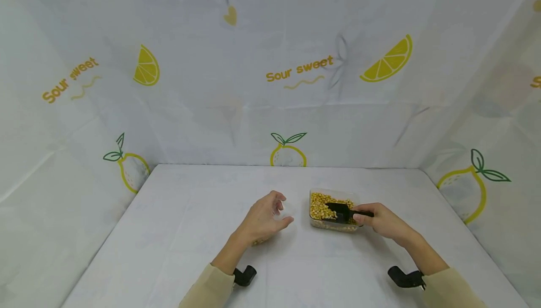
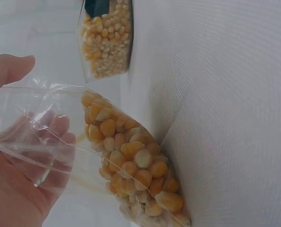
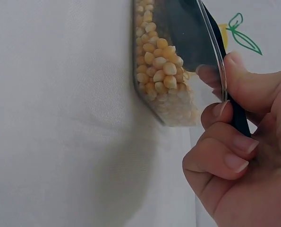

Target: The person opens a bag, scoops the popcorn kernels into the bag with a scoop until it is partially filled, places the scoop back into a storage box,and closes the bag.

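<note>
The most likely trouble sits between the two sets of fingers, where loose kernels could scatter. The right hand [image 1: 382, 221] has its fingers clasped on the handle of a black scoop [image 1: 344, 210], whose blade reaches ahead of them into yellow corn kernels [image 1: 320, 207] in a clear rectangular container [image 1: 334, 226]. Those fingers look very close to the container's rim, so a careless lift could catch the wall, tip the container or flick grain onto the white cloth-covered worktop [image 1: 321, 270]. The left hand [image 1: 263, 216] has its fingers curled loosely round the upper film of a clear, thin plastic bag [image 2: 74, 104], which rests on the worktop just below them, with more yellow kernels [image 2: 133, 163] in its bottom. That film is limp, and the thumb seems to stand off it (whether it touches anywhere, I cannot tell), so the mouth could fold in or slip from the fingers. If the bag sags while a heaped blade crosses the gap, kernels would probably miss the mouth; too steep a tilt of the right fingers would spill them sooner.
</note>
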Motion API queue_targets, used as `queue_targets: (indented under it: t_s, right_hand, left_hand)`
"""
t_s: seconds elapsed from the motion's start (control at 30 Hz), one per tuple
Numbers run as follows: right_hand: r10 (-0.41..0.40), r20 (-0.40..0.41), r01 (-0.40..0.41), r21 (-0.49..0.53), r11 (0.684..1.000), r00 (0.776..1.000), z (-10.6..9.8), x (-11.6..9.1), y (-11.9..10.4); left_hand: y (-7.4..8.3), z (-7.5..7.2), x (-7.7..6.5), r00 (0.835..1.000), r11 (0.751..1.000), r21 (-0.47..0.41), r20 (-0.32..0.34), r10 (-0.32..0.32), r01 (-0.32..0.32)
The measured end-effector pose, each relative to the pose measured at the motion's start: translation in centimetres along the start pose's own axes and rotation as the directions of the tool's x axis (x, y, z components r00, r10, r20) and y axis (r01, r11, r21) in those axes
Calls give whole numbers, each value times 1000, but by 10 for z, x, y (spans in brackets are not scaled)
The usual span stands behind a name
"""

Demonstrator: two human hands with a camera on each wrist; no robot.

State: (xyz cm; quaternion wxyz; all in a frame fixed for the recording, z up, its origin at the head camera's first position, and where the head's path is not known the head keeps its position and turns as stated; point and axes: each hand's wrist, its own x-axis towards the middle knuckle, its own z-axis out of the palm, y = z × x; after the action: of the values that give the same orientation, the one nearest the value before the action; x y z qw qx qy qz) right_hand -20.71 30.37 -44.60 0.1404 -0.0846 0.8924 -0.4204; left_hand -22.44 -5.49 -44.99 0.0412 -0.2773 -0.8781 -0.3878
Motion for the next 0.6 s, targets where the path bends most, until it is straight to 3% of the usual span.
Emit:
queue_targets:
  t_s: [0.27, 0.6]
  right_hand:
    - [22, 3, -22, 130, 991, 1000, 0, 0, 5]
    - [-36, 17, 30, 258, 966, 999, 0, -1, 14]
  left_hand:
    - [0, 0, 1, 1000, 1000, -2, 4, -1, 1]
    - [-1, 1, 0, 1000, 1000, -13, 0, -1, 1]
